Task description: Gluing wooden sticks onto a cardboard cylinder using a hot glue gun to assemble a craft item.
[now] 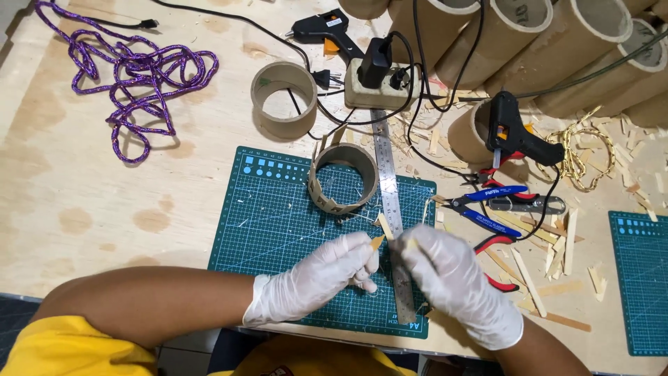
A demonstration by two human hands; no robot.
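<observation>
Both of my hands wear white gloves and meet over the green cutting mat (pixel 278 216). My left hand (pixel 316 278) pinches a small wooden stick piece (pixel 377 241) at its fingertips. My right hand (pixel 452 278) is closed around another thin wooden stick (pixel 385 226) that pokes up toward the steel ruler (pixel 388 188). The two sticks nearly touch. Just beyond my hands, a short cardboard ring (pixel 343 177) with stick pieces glued around its side stands on the mat.
A second cardboard ring (pixel 283 97), a power strip (pixel 376 87) with plugs, two black glue guns (pixel 518 129) (pixel 323 29), blue and red cutters (pixel 487 209), loose sticks (pixel 557 251), long cardboard tubes (pixel 557 42), purple rope (pixel 132 76), another green mat (pixel 643 278).
</observation>
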